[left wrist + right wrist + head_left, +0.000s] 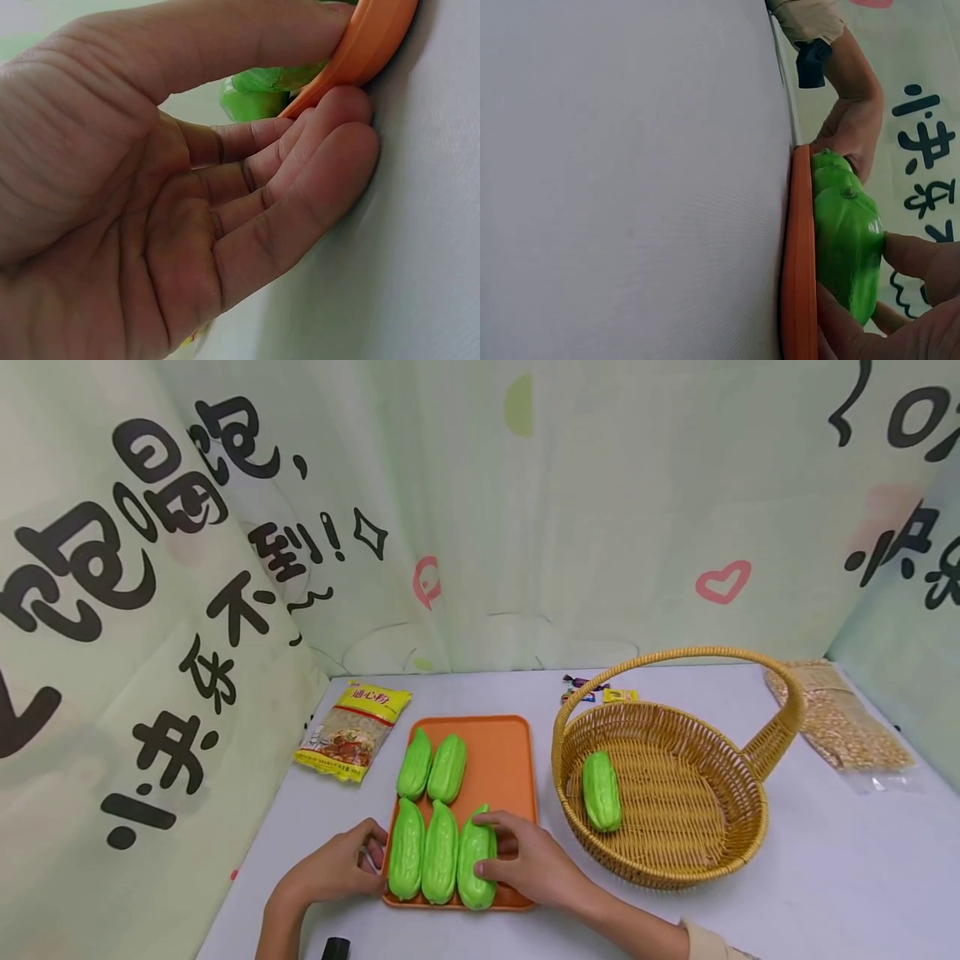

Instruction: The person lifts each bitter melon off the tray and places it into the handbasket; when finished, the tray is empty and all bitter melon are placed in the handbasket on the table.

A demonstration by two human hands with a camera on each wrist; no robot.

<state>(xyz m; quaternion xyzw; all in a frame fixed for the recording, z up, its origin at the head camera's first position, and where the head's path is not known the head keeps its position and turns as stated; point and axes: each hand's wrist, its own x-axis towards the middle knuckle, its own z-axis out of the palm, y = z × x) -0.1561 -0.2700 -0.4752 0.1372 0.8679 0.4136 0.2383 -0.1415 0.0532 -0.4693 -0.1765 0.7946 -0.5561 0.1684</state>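
Note:
An orange tray [501, 760] holds several green ribbed gourds [441, 853], laid in two rows. My right hand [531, 858] grips the front-row gourd on the right [472, 864], thumb on its near part and fingers toward its far end. In the right wrist view that gourd [847, 247] lies between thumb and fingers, close over the tray's rim. At the tray's left edge my left hand [358, 860] holds the rim. The left wrist view shows its thumb [255, 34] over the rim and its fingers against the outer side, low by the table.
Right of the tray stands a wicker basket [667, 875] with a tall arched handle and one gourd [602, 792] inside. A yellow pasta bag [354, 731] lies at the back left, small wrapped sweets [618, 695] behind the basket, and a bag of grain [847, 718] at the back right.

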